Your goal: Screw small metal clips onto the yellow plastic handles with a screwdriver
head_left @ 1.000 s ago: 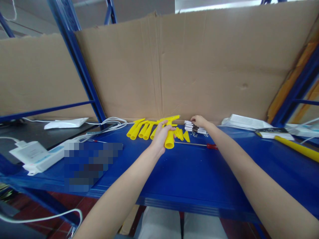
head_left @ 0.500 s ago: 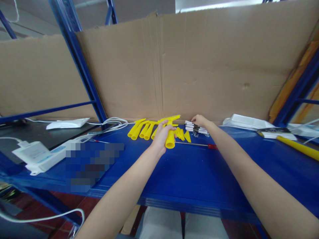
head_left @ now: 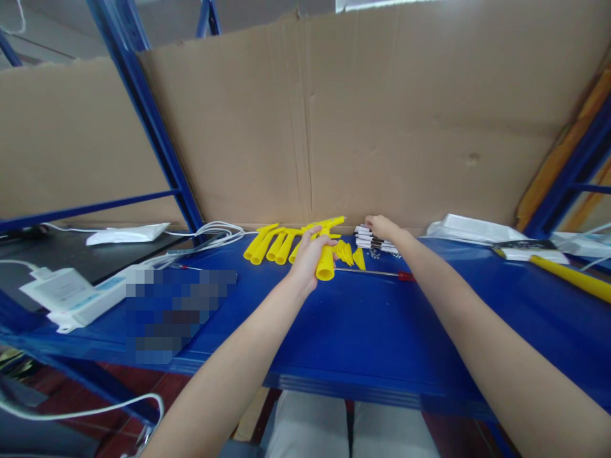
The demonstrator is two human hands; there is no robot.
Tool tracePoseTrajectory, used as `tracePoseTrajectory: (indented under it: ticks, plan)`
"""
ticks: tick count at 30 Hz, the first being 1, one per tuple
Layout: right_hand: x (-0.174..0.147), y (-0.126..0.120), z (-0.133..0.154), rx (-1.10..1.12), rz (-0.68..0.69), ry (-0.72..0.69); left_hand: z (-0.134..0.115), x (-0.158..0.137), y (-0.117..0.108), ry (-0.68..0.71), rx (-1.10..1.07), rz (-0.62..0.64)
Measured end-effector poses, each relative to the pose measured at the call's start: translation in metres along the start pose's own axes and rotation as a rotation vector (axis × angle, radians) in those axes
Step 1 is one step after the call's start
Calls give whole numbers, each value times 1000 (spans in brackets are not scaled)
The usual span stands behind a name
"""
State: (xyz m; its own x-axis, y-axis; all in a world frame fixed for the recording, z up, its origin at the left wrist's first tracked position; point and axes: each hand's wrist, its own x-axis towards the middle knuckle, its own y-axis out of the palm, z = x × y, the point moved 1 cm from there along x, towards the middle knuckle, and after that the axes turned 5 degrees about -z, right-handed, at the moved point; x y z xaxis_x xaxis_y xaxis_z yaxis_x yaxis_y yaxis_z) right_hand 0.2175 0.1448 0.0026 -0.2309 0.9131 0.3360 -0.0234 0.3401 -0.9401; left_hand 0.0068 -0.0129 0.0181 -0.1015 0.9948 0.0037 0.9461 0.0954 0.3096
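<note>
My left hand (head_left: 308,262) is wrapped round the hollow stem of a yellow plastic T-shaped handle (head_left: 326,270), its round open end facing me and its crossbar at the far end. At the back of the shelf, my right hand (head_left: 383,227) has its fingers bent and closed at a stack of white pieces with dark middles (head_left: 366,240). Its fingertips are hidden, so what they pinch cannot be made out. Several similar yellow handles (head_left: 270,247) lie in a row left of my left hand. Small flat yellow pieces (head_left: 345,252) lie between my hands.
A red-handled screwdriver (head_left: 403,276) lies before the stack, near small metal bits (head_left: 375,254). On the left are a white power strip (head_left: 90,308) and coiled cable (head_left: 222,232). White packages (head_left: 472,229) and a yellow tube (head_left: 573,277) lie right. A cardboard wall (head_left: 382,121) stands behind.
The view has tilted slightly. My left hand keeps its hold on the yellow handle, and my right hand stays at the white stack with little visible movement.
</note>
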Motion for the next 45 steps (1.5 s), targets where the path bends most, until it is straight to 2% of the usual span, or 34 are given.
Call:
tracePoseTrajectory:
  ticks: [10, 18, 22, 31, 45]
  plan:
    - [-19, -17, 12, -156, -30, -135, 0, -1, 1, 26, 20, -22]
    - [-35, -28, 14, -104, 36, -58, 0, -1, 1, 32, 48, -31]
    - [-41, -32, 13, -12, 93, -79, 1, 1, 1, 46, 42, -26]
    - [-38, -13, -7, 193, 139, -233, -1, 0, 1, 34, 84, -39]
    - [-23, 6, -18, 208, 30, -297, 2, 5, -1, 37, 67, -38]
